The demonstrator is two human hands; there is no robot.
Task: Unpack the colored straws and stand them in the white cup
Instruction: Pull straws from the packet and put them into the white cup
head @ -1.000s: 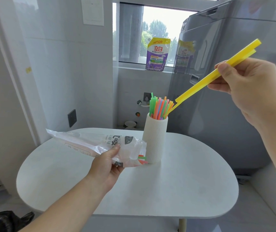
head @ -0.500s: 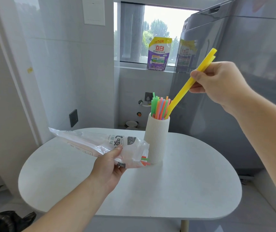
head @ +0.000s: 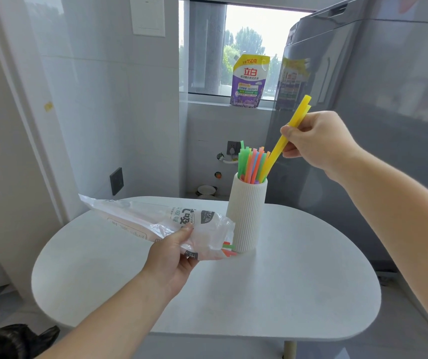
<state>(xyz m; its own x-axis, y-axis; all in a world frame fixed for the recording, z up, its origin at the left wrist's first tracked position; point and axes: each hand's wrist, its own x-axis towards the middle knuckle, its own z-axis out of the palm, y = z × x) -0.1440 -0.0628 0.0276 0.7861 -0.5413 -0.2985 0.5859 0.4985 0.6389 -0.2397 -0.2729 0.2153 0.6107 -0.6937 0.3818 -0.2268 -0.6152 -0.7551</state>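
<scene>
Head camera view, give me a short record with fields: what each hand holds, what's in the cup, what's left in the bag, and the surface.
left hand: grips the clear plastic straw bag, held just above the table
right hand: pinches two yellow straws, tilted, lower ends inside the cup's mouth
white ribbed cup: upright, holds green, orange, pink and blue straws
bag contents: a few green and orange straw ends poke from its open end beside the cup's base
surface: white rounded table

Matt ribbed white cup [head: 246,213], glossy crinkled clear plastic bag [head: 156,218], smooth plastic straws [head: 253,164], matt smooth table [head: 285,281]
</scene>
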